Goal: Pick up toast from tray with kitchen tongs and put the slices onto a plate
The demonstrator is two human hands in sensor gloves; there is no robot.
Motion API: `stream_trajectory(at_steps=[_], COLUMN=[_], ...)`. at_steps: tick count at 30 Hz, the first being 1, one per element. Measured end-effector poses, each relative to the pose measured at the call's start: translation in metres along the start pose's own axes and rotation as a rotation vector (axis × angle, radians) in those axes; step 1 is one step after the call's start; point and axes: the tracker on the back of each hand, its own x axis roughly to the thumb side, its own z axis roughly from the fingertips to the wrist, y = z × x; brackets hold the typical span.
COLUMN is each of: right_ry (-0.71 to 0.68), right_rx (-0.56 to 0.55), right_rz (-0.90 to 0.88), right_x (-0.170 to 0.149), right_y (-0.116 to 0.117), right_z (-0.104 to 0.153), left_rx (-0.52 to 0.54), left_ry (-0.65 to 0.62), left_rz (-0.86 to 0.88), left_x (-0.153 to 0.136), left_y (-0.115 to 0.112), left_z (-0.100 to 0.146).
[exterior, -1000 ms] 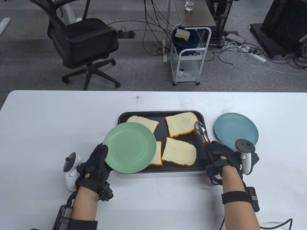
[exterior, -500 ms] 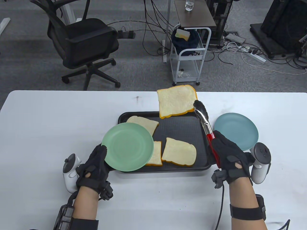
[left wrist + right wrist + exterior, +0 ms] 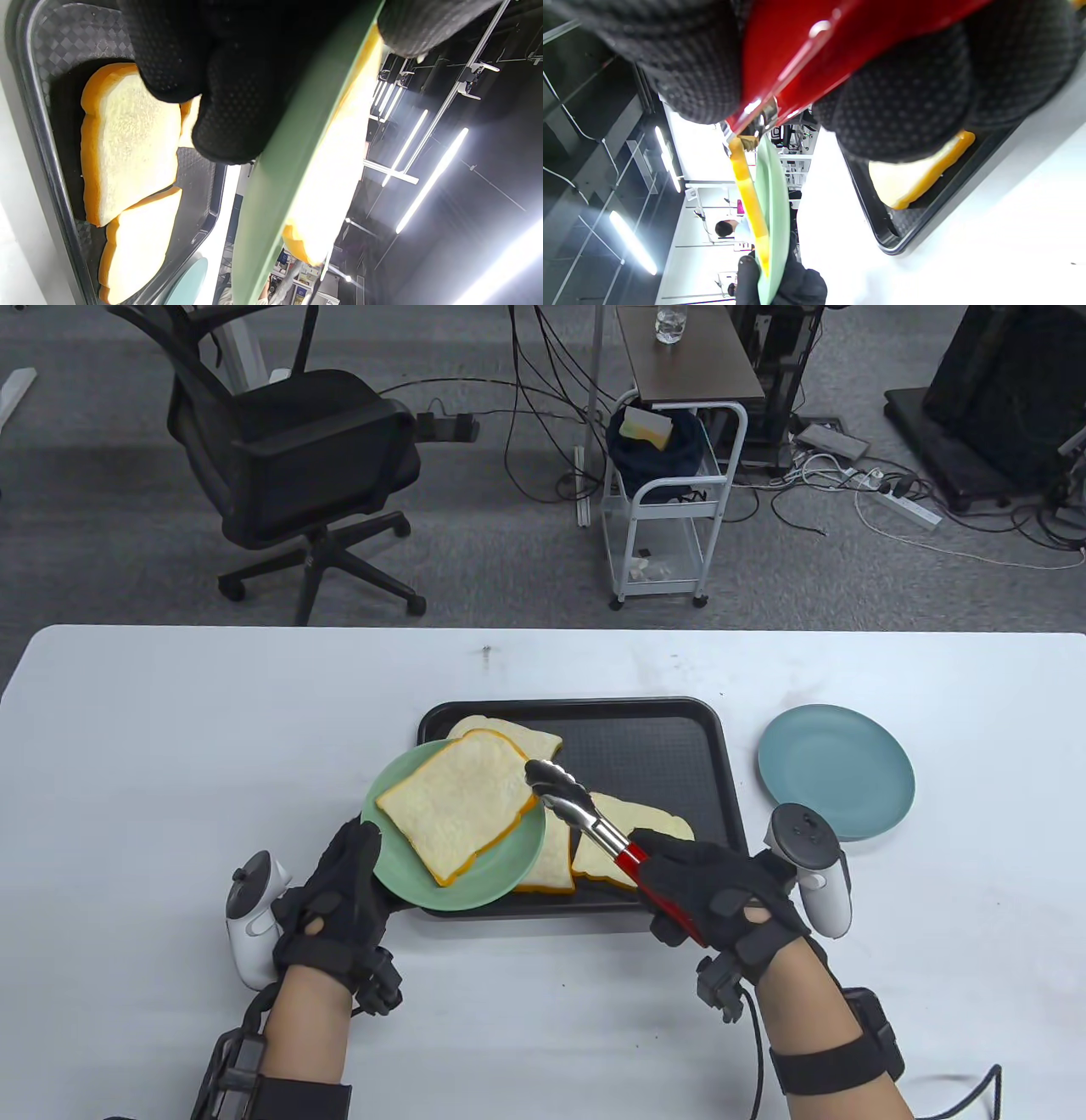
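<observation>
Above tray (image 3: 721, 729), your left hand (image 3: 335, 899) gripping green plate (image 3: 509, 861); right hand (image 3: 721, 899) squeezing tongs (image 3: 568, 806); toast (image 3: 454, 806) overhanging rim, risking sliding.

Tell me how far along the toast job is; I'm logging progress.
Done: one slice lies on the green plate held by the left hand. In hand: the right hand grips the tongs, tips at that slice's edge. Left: three slices on the tray.
</observation>
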Motion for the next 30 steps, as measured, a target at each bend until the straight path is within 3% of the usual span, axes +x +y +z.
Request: stream_trajectory(at_steps=[5,11,16,22,30], right_ry=[-0.043,-0.057,0.048,0.252,0.399], right_rx=[-0.017,-0.194,-0.341,-0.371,-0.350], right_rz=[0.047,-0.004,0.048,0.101,0.265], right_x=[0.004,0.000,-0.018,-0.040,-0.031], right_y=[0.000,-0.027,-0.046,-0.050,-0.031], right_z=[0.002,0.011,0.007,-0.021,-0.072], left_rx=[0.013,0.003,-0.001,-0.010,-0.025], left_ry=[-0.005,-0.022,-0.034,-0.039,-0.047], left_rz=[0.009,0.037,0.047,0.055,0.068], left_x=[0.001,0.004,0.007,0.007,0.007], left_y=[0.003,0.004,0.005,0.006,0.006], left_z=[0.001,0.003,0.003,0.003,0.003])
